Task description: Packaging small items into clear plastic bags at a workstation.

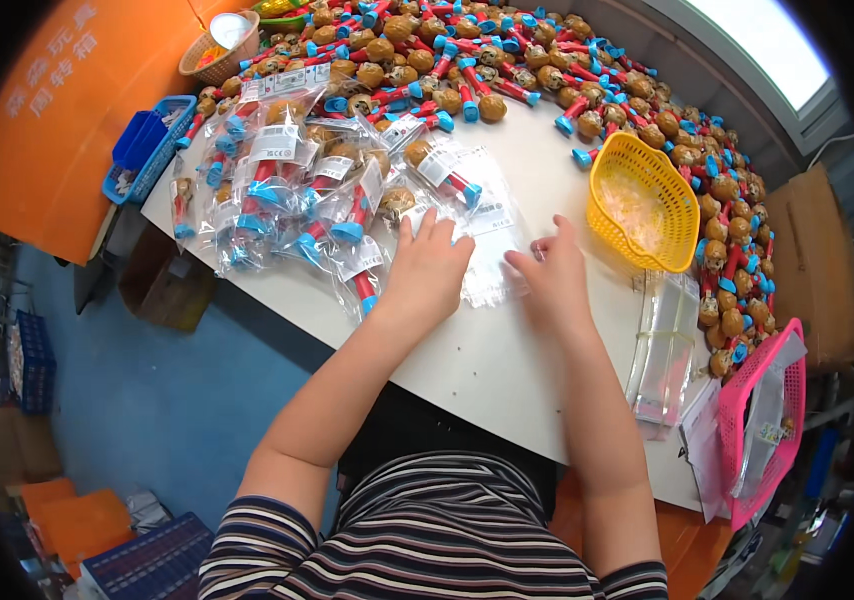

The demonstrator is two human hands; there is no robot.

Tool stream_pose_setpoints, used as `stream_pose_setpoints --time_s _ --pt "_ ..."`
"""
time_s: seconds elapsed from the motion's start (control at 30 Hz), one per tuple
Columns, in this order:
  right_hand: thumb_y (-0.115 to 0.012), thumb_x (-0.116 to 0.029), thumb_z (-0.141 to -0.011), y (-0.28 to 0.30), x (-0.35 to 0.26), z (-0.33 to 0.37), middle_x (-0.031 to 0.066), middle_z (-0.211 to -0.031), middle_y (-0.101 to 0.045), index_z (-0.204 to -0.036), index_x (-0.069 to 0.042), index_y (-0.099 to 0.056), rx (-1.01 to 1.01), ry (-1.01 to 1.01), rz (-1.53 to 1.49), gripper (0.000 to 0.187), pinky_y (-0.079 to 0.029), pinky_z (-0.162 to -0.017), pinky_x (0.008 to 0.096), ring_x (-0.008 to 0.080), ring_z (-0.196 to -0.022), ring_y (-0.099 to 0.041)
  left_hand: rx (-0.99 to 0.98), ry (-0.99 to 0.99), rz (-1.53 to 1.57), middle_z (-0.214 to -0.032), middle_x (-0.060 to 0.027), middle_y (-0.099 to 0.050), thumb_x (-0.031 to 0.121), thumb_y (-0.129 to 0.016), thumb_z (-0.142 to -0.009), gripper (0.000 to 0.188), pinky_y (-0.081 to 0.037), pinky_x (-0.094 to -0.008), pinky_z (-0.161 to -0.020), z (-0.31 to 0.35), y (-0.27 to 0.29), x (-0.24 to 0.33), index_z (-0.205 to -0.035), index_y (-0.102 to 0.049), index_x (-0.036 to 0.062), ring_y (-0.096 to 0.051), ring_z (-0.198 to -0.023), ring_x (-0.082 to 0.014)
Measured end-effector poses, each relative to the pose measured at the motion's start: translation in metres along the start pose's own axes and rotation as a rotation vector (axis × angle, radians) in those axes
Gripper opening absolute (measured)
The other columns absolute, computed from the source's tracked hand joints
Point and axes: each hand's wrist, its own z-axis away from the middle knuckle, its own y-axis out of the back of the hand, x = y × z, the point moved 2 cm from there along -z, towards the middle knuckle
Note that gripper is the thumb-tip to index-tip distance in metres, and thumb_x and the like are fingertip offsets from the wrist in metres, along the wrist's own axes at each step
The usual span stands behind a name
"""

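My left hand (429, 262) rests at the near edge of a pile of bagged toys (282, 170), its fingers stretched over clear plastic. Just beyond its fingertips lies a toy with a round brown head (397, 201). Each bagged toy has a brown head, a red handle and a blue end, with a white label on the bag. Between my hands lie flat clear bags with white labels (492, 225). To their right, my right hand (557, 272) hovers with thumb and forefinger apart, and nothing shows between them. Its other fingers are partly hidden.
Loose toys (637, 90) heap along the table's far and right edges. A yellow basket (692, 215) holding small pale pieces stands right of my right hand. Nearer are banded clear bags (664, 345) and a pink basket (795, 400). Blue baskets (152, 150) sit at the left edge.
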Motion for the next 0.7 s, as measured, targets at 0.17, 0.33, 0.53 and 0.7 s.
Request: stream_pose_setpoints --time_s 0.17,0.33,0.53,0.7 --pt "-0.079 -0.024 -0.072 -0.026 -0.043 -0.007 0.0263 -0.085 -0.067 -0.081 0.006 -0.067 -0.324 -0.021 0.401 0.033 -0.053 -0.072 0.0456 0.0415 -0.081 -0.066 0.198 -0.006 -0.018 -0.144 -0.0197 -0.040 0.007 -0.065 -0.078 0.051 -0.022 -0.0704 -0.106 -0.021 0.014 0.009 -0.127 -0.057 0.0148 -0.033 -0.138 -0.0435" --pt "-0.077 -0.021 -0.076 -0.030 -0.001 -0.025 0.0183 -0.073 -0.066 -0.078 0.005 -0.064 -0.338 -0.085 0.175 0.029 -0.051 -0.058 0.0400 0.0288 -0.064 -0.065 -0.139 0.067 -0.124 -0.156 -0.0156 -0.026 0.026 -0.068 -0.078 0.057 -0.013 -0.0695 -0.111 -0.046 0.000 -0.012 -0.133 -0.056 0.0248 -0.025 -0.143 -0.0411" --pt "-0.071 -0.016 -0.085 0.061 0.020 0.009 0.0047 -0.066 -0.061 -0.089 0.003 -0.061 -0.348 -0.399 -0.181 0.021 -0.045 -0.049 0.0285 0.0119 -0.055 -0.056 -0.142 0.064 -0.140 -0.157 -0.0117 -0.027 0.020 -0.057 -0.079 0.052 -0.017 -0.0659 -0.112 -0.046 -0.001 -0.025 -0.130 -0.059 0.0232 -0.028 -0.142 -0.0403" --pt "-0.069 -0.016 -0.087 0.098 0.052 0.051 0.0087 -0.070 -0.062 -0.089 0.004 -0.062 -0.359 -0.443 -0.001 0.021 -0.047 -0.055 0.0322 0.0157 -0.060 -0.059 -0.109 0.026 -0.112 -0.147 -0.0193 -0.040 0.012 -0.063 -0.080 0.047 -0.025 -0.0611 -0.112 -0.047 0.006 -0.012 -0.126 -0.060 0.0091 -0.035 -0.138 -0.0399"
